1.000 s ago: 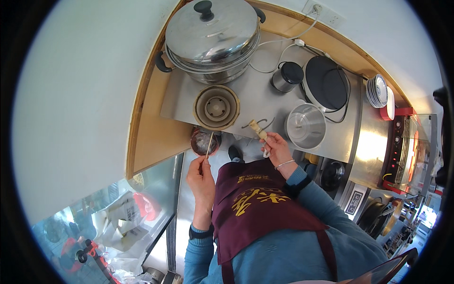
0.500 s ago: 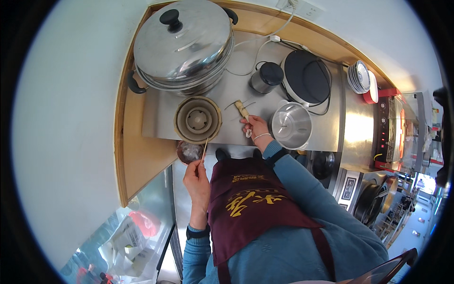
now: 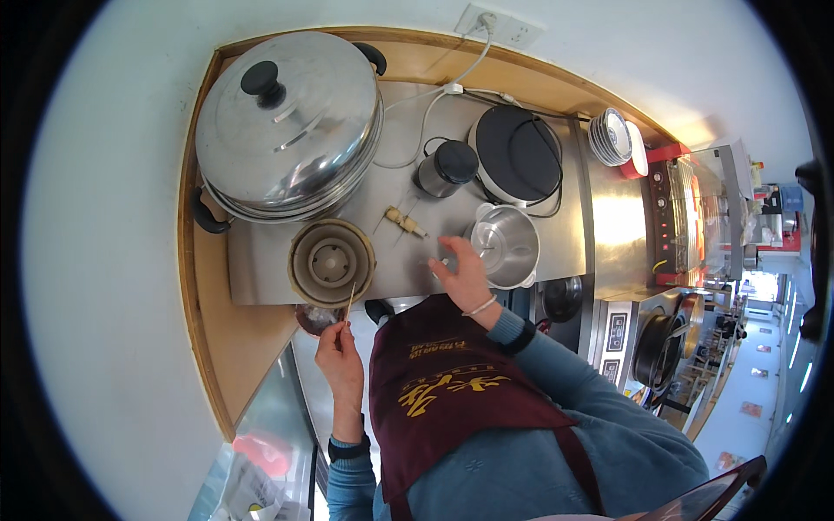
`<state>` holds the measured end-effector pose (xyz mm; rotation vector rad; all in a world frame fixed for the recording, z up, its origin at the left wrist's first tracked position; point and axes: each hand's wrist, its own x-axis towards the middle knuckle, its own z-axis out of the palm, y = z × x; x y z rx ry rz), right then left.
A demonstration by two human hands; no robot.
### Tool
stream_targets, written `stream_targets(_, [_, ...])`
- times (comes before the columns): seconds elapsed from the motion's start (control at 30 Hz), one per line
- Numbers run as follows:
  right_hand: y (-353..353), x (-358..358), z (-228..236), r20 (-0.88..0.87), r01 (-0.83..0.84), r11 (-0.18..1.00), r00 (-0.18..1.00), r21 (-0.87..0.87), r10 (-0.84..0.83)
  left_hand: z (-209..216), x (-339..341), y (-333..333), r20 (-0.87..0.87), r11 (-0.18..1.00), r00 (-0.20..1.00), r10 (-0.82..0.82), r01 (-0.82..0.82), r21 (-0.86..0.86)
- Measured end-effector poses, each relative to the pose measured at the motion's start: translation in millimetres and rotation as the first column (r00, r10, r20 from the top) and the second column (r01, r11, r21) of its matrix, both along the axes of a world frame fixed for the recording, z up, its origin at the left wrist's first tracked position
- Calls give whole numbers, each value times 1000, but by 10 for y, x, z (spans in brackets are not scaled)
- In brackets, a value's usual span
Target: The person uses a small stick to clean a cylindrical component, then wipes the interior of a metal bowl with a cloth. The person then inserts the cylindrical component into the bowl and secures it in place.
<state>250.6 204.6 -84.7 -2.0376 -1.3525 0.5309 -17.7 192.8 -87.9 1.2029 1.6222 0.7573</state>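
My left hand [image 3: 339,360] is closed, pinching a thin pale stick [image 3: 350,301] between thumb and fingers. The stick's tip rises to the near rim of a round brown pot [image 3: 369,252], which has small holes in its base. My right hand [image 3: 465,276] hovers over the counter's front part, thumb and fingers apart. Just beyond its fingertips lies a small tan piece [image 3: 405,222] with thin wire-like prongs sticking out, apart from the hand. A clear-handled metal pot [image 3: 524,247] stands right beside my right hand.
A large lidded steamer pot [image 3: 295,130] fills the counter's back left. Behind the tan piece stand a black-lidded metal grinder-like cup [image 3: 447,168] and a round black hotplate [image 3: 514,154] with a cable. A dark bowl [image 3: 314,318] sits below the brown pot. Stacked bowls [image 3: 610,137] are farther right.
My right hand has let go of the tan piece and drawn back toward me, fingers spreading. The piece now lies on the counter. My left hand still holds the stick. The view has shifted.
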Motion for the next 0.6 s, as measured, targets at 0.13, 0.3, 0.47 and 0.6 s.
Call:
stream_targets(0.13, [554,316,501,317,-146,974,945,175,84,35,84,-11,32,999,999,34,-33,-9])
stream_targets(0.3, [1337,730,273,607,-151,988,786,9,115,158,282,-124,20,989,991,136,-135,-54])
stream_targets(0.47, [1532,1194,-22,444,-145,988,882,-59,156,253,514,-225,-18,981,982,188,-188,-50])
stream_targets(0.6, [1628,1909,139,-322,-78,988,946,-131,32,287,840,-87,38,981,981,193,-192,-12])
